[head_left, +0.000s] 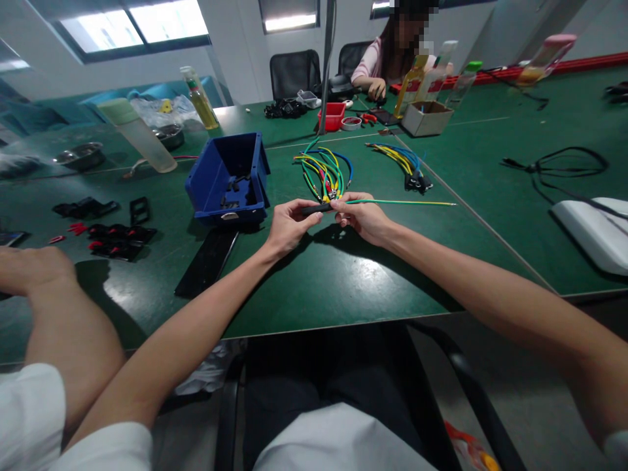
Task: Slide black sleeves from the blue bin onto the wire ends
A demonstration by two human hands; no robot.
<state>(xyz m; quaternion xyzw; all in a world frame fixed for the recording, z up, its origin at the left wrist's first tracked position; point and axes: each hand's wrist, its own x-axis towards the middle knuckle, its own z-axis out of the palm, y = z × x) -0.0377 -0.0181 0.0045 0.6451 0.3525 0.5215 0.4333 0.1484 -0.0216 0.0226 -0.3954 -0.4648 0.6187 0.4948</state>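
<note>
Between thumb and fingers, my left hand [289, 227] grips a small black plastic part [315, 209]. My right hand [366, 217] pinches a green-yellow wire [407, 202] close to that part, and the wire's far end points right. Whether the wire sits inside the black part is hidden by my fingertips. Just beyond my hands lies a bundle of green, yellow and blue wires [326, 167] with metal ends. Farther right is a second wire bundle [400, 160] with black pieces at its near end. A blue bin [196, 190] holding several small black parts stands left of my left hand.
A black phone [206, 263] lies below the bin. At the left, a co-worker's arm [63, 307] rests near black and red parts [115, 241]. Across the table sit another person [370, 69], bottles [409, 85], a red box [332, 116] and a cardboard box [426, 120]. A white device [596, 232] lies right.
</note>
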